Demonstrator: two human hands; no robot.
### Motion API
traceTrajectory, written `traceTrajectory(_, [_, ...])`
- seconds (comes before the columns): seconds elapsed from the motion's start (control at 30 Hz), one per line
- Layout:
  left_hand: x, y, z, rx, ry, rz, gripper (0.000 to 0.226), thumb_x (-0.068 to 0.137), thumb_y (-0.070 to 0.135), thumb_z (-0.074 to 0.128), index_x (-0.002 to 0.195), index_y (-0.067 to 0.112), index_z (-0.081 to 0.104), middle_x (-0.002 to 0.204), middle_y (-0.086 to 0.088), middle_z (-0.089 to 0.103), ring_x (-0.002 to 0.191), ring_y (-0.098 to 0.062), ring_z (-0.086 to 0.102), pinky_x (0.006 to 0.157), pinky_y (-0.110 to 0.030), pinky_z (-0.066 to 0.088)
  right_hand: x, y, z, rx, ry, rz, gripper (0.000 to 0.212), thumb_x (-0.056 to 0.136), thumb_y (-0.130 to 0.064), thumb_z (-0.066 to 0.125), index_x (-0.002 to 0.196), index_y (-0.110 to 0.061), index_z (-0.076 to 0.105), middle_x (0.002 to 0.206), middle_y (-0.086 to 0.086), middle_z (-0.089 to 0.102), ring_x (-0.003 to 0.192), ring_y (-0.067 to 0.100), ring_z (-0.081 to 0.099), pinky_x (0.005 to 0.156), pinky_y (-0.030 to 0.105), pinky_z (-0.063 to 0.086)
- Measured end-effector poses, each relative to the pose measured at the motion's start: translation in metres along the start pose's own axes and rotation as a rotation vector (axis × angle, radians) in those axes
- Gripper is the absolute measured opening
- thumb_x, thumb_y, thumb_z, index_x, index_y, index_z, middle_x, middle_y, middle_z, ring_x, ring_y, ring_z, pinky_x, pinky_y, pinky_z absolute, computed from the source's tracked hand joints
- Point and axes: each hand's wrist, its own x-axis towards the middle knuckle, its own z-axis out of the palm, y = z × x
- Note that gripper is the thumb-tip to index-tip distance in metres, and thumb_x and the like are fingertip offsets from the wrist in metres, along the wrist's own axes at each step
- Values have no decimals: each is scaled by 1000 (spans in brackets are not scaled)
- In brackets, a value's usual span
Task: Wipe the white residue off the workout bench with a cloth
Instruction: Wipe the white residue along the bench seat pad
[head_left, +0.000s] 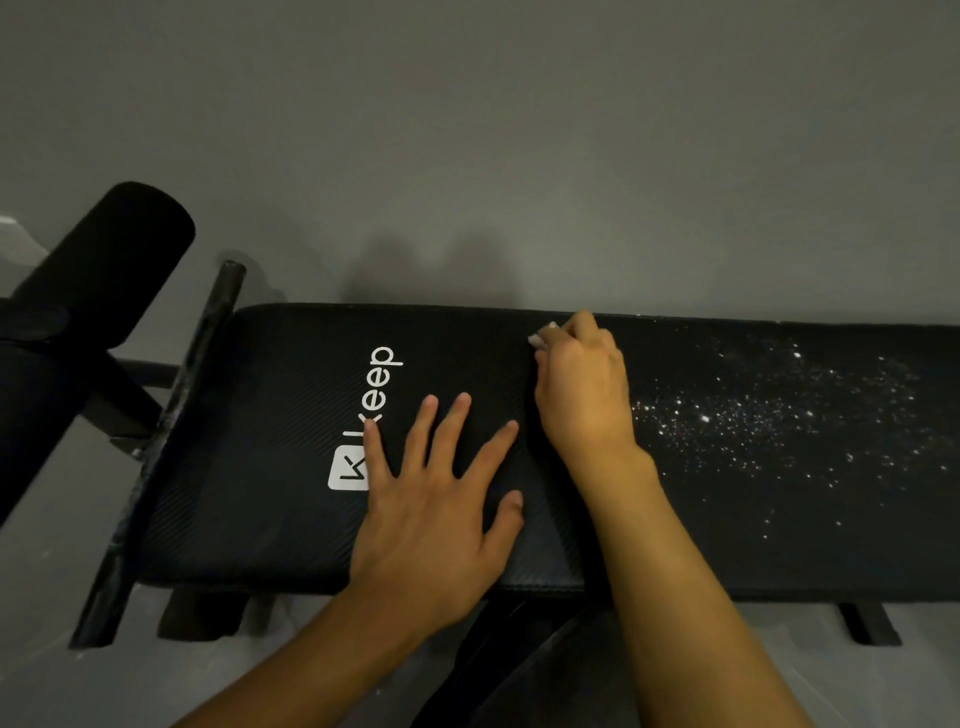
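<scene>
White "Keep" wordmark — with square logo — on the bench pad (270, 415).

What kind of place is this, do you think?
Probably a home gym or workout corner. A black padded workout bench bearing a Keep logo stands before a plain grey surface, with a foam roller pad on its frame at the left. The right hand holds a cloth near white residue.

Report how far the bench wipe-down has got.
Done: the bench around the logo looks free of specks. In hand: the right hand grips the cloth, mostly hidden, near the far edge, and the left hand lies flat on the pad. Left: the residue scattered across the section to the right of the hands, which looks unwiped.
</scene>
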Motion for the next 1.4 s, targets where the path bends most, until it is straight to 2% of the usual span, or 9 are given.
traceTrajectory(0.07, [0, -1, 0, 7, -2, 7, 65, 96, 62, 23, 158, 42, 25, 170, -6, 16, 157, -30, 7, 119, -71, 6, -28, -1, -10, 25, -18, -49, 29, 97, -16, 56, 124, -17, 65, 117, 6, 54, 102, 25, 55, 90, 43, 50])
traceTrajectory(0.2, [0, -3, 1, 9, -3, 20, 63, 97, 59, 25, 156, 38, 30, 168, -8, 21, 156, -32, 13, 118, -72, 10, -122, -7, -36, 99, -18, -27, 33, 91, -17, 57, 123, -16, 66, 104, 1, 54, 84, 22, 56, 73, 41, 53])
traceTrajectory(0.3, [-1, -4, 0, -5, -2, 24, 62, 98, 59, 26, 155, 36, 33, 167, -9, 24, 155, -33, 16, 117, -73, 14, -158, -7, -40, 197, 2, 34, 33, 84, -11, 73, 116, -15, 72, 97, -1, 56, 76, 19, 58, 63, 38, 56])
traceTrajectory(0.5, [-6, -7, 1, 1, 13, 36, 62, 97, 59, 29, 154, 37, 37, 166, -8, 29, 154, -32, 21, 117, -71, 14, -129, 1, -37, 169, 56, 60, 30, 92, -15, 66, 122, -12, 68, 102, -1, 55, 84, 19, 60, 73, 38, 57])
traceTrajectory(0.7, [-7, -9, 3, -12, 22, 45, 63, 97, 61, 26, 155, 39, 33, 167, -7, 26, 155, -31, 18, 119, -70, 11, -173, 8, -48, 208, 40, -8, 28, 86, -15, 72, 114, -18, 72, 97, -4, 55, 79, 16, 57, 67, 37, 56])
traceTrajectory(0.97, [-8, -11, 1, -19, 16, 49, 63, 97, 63, 19, 157, 44, 26, 169, -5, 20, 157, -28, 10, 121, -68, 6, -132, 18, -42, 159, 83, 52, 26, 94, -18, 64, 118, -12, 70, 100, -1, 54, 84, 20, 59, 74, 40, 56])
traceTrajectory(1.13, [-3, -5, -1, -4, 13, 45, 60, 94, 60, 28, 152, 45, 34, 164, -11, 29, 154, -34, 18, 117, -73, 11, -171, 26, -56, 263, 60, 50, 23, 92, -21, 66, 114, -19, 72, 94, -7, 51, 79, 15, 58, 72, 35, 55])
traceTrajectory(1.23, [7, 8, -2, 4, 24, 93, 56, 92, 53, 35, 146, 44, 45, 158, -13, 38, 151, -36, 26, 113, -76, 18, -156, 36, -53, 227, 96, 104, 24, 91, -19, 68, 114, -15, 73, 94, -7, 50, 78, 15, 59, 73, 32, 55])
traceTrajectory(1.4, [16, 33, 5, -31, 23, 96, 57, 93, 55, 30, 149, 48, 39, 163, -13, 30, 153, -37, 18, 113, -78, 9, -156, 25, -50, 166, 88, 90, 27, 92, -16, 66, 119, -11, 70, 94, -1, 51, 76, 21, 59, 68, 39, 56])
